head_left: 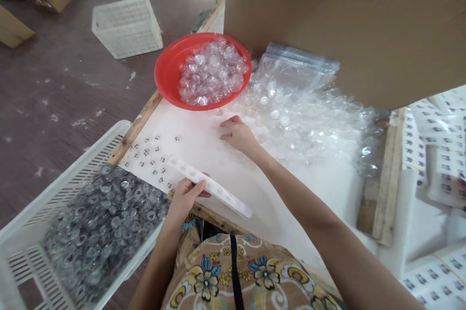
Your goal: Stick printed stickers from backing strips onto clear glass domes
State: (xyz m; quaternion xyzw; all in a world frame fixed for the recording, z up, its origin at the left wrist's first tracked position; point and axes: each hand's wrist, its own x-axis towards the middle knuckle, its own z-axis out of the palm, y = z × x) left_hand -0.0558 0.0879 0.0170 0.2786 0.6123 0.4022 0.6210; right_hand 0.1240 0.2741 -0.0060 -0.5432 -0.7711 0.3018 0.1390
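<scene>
My left hand (188,192) pinches a long, narrow white strip (214,186) between thumb and fingers. The strip has a row of faint greyish spots and lies at a slant above the white tabletop (262,198). Further in, my right hand (238,134) hovers over the white surface with its fingers apart; nothing shows between them. Just beyond it stands a red basin (165,77) heaped with clear plastic domed pieces (213,72). Many loose clear round pieces (291,125) spread to its right. Several small dark pieces or marks (153,161) dot the white surface at the left.
A white crate (125,130) full of clear and dark round pieces stands at the left. Clear bags (298,64) lie before a large cardboard box (345,23). Wooden strips (389,179) edge the table. Printed sheets (425,276) lie right; another crate (127,28) is on the floor.
</scene>
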